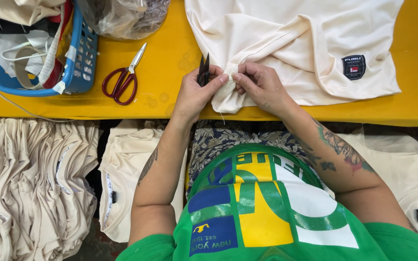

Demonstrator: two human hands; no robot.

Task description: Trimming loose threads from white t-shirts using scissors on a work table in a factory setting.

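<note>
While the left hand (pixel 197 92) closes round a pair of black snips (pixel 203 71), blades pointing to twelve o'clock, its fingertips also pinch the shirt (pixel 291 43) where the cloth bunches at the table (pixel 170 63) edge. The right hand (pixel 262 87) is closed on the same fold, just at three o'clock of the left, thumb and forefinger nipping the seam. The cream shirt spreads away to twelve and two o'clock, with a dark label (pixel 353 66) at its three o'clock side. A loose thread (pixel 222 117) hangs from the bunched corner toward six o'clock.

As I judge it, the chief risk is a nick in the cloth: the snips' points stand very near the gathered fold, and both hands crowd the same spot, so a slip could cut fabric or a fingertip. The bunched corner overhangs the edge and could slide off toward the lap.

Red scissors (pixel 122 79) lie at nine o'clock of the hands, well apart; beyond them a blue basket (pixel 81 63) at ten o'clock. Folded stacks (pixel 35 183) sit at seven o'clock below the table.
</note>
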